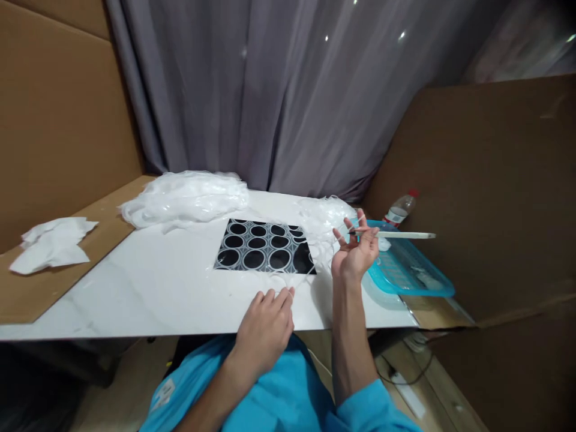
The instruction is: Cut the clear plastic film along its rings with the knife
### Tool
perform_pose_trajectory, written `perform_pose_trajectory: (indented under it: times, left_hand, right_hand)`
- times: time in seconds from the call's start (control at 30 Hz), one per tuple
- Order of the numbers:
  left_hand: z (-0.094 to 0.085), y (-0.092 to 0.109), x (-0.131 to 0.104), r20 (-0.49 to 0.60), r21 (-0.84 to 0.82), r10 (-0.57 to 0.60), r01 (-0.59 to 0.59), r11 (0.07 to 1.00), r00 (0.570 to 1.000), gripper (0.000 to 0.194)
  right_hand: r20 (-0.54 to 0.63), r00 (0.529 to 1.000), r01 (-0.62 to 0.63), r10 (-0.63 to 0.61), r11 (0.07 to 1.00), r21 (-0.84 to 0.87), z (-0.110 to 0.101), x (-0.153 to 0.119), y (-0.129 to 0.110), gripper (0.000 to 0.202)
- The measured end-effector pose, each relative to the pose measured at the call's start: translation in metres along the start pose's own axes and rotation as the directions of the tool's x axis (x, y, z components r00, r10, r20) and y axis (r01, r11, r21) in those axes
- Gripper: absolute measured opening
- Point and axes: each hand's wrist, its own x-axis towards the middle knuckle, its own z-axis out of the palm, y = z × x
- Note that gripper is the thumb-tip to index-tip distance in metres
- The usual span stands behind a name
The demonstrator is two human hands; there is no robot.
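Note:
Near the table's front edge my left hand [267,321] is closed, its fingers pinching a thin white cord [310,271]. This cord runs up to the right towards my right hand [355,255], which is raised over the table with its palm turned up. Between thumb and fingers my right hand grips a slim white pen-like tool [411,235], its dark tip pointing left. Thin white strands also cross its outer fingers. Behind my left hand lies a black sheet with grey ring patterns [265,249]. Loose white cords [324,237] lie beside the sheet.
A bundle of white, shiny material [186,198] lies at the back left. Crumpled white tissue [56,243] rests on cardboard. A blue plastic tray [443,291] and a red-capped bottle [400,210] stand right. Cardboard walls [58,114] flank the table; a grey curtain [252,90] hangs behind.

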Motion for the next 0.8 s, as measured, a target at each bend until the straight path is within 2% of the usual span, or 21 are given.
perform_pose_trajectory:
  times: [0.13,0.23,0.33,0.47,0.53,0.6,0.67,0.73,0.8]
  left_hand:
    - [0.002,0.001,-0.001,-0.002,0.013,-0.006,0.006,1.000,1.000,0.052]
    - [0.000,0.002,0.000,0.004,0.009,-0.015,0.015,1.000,1.000,0.051]
    - [0.000,0.002,0.001,0.011,0.001,-0.028,0.028,1.000,1.000,0.050]
    - [0.001,0.002,0.001,-0.001,-0.041,-0.046,0.046,0.998,0.999,0.048]
    - [-0.003,0.001,-0.001,0.000,-0.151,-0.066,0.066,0.986,0.998,0.045]
    - [-0.012,-0.002,0.000,0.005,-0.344,-0.109,0.104,0.933,0.994,0.041]
    - [-0.025,-0.008,0.006,-0.006,-0.552,-0.190,0.155,0.819,0.982,0.037]
    - [-0.037,-0.018,0.023,-0.043,-0.697,-0.264,0.160,0.699,0.964,0.033]
    - [-0.042,-0.027,0.050,-0.052,-0.759,-0.285,0.148,0.635,0.957,0.032]
  right_hand:
    - [-0.007,1.000,0.027,-0.027,0.999,0.020,-0.002,0.000,-0.013,0.046]
    - [0.038,0.997,0.071,-0.072,0.997,0.038,-0.002,-0.006,-0.024,0.042]
    - [0.111,0.992,0.062,-0.067,0.997,0.042,-0.005,-0.014,-0.028,0.043]
    - [0.228,0.970,-0.101,0.088,0.994,0.044,-0.019,-0.030,-0.023,0.043]
    - [0.264,0.947,-0.200,0.181,0.979,0.049,-0.029,-0.040,-0.022,0.040]
    - [0.295,0.924,-0.269,0.244,0.962,0.046,-0.040,-0.051,-0.024,0.036]
    - [0.318,0.907,-0.300,0.275,0.953,0.030,-0.050,-0.058,-0.029,0.034]
    - [0.335,0.895,-0.316,0.296,0.949,0.008,-0.060,-0.062,-0.036,0.035]
    - [0.345,0.884,-0.332,0.315,0.943,-0.009,-0.068,-0.062,-0.041,0.036]
